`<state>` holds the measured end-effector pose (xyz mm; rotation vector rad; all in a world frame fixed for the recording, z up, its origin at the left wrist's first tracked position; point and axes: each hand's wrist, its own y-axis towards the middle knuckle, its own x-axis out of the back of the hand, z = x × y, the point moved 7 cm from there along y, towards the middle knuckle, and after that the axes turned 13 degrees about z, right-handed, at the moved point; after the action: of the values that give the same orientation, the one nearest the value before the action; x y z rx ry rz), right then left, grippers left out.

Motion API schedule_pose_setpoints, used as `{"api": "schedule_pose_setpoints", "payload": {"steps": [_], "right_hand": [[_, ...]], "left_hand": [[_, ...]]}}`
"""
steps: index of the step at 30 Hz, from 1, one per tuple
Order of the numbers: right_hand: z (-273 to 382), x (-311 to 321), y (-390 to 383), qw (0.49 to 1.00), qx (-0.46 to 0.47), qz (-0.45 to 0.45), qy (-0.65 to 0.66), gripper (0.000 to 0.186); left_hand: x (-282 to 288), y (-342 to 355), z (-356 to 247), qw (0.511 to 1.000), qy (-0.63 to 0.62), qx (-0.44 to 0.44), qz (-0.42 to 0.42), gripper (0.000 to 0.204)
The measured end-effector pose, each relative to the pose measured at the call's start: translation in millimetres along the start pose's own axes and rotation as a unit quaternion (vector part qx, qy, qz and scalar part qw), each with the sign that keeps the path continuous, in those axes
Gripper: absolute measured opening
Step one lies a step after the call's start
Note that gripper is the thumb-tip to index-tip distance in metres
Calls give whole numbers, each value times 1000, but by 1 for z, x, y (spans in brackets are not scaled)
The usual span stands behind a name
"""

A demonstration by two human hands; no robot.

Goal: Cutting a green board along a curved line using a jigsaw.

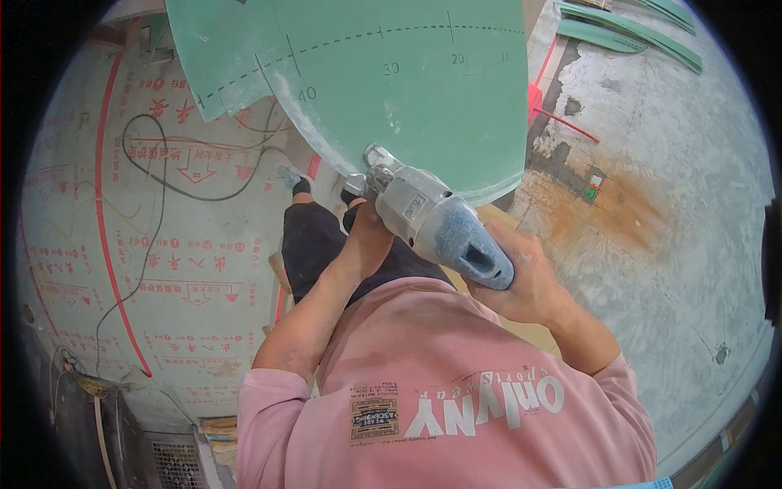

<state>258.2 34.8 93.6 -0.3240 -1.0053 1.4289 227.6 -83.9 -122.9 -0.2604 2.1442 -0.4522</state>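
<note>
A dusty jigsaw [440, 213], grey metal at the front with a blue rear handle, lies across the curved edge of a green board [432, 98]. Its front end and metal foot rest at that edge, where white dust has gathered; the blade itself cannot be made out. My left hand [371, 240] grips the tool near its front from below, its fingers partly hidden behind the body. Around the rear handle my right hand [529, 273] is closed. Pencilled on the board are a dashed curve, cross ticks and numbers.
A dark cable [199, 198] loops over the red-printed floor sheet [187, 269] at left. Curved green strips [635, 34] lie at the far right on stained concrete [643, 301]. A dark bag-like object [90, 424] and a grated box [177, 464] stand at lower left.
</note>
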Motion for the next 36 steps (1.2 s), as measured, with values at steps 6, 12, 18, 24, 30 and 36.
{"api": "schedule_pose_setpoints", "payload": {"steps": [6,12,18,24,30,36], "right_hand": [[2,-1,0,1000,0,-4,7,31],[2,-2,-4,1000,-21,-3,16,34],[4,-3,-4,1000,-19,-21,13,28],[4,-3,-4,999,-12,-20,27,29],[6,-3,-7,999,-13,-19,30,30],[7,-3,-6,999,-12,-21,37,29]], "left_hand": [[5,1,1,994,100,-17,30,25],[2,0,-7,993,117,-2,22,23],[4,-1,2,999,-36,24,17,31],[4,-2,-13,995,90,8,39,34],[-1,-5,-11,999,-9,9,38,33],[5,-4,-9,995,88,24,46,33]]}}
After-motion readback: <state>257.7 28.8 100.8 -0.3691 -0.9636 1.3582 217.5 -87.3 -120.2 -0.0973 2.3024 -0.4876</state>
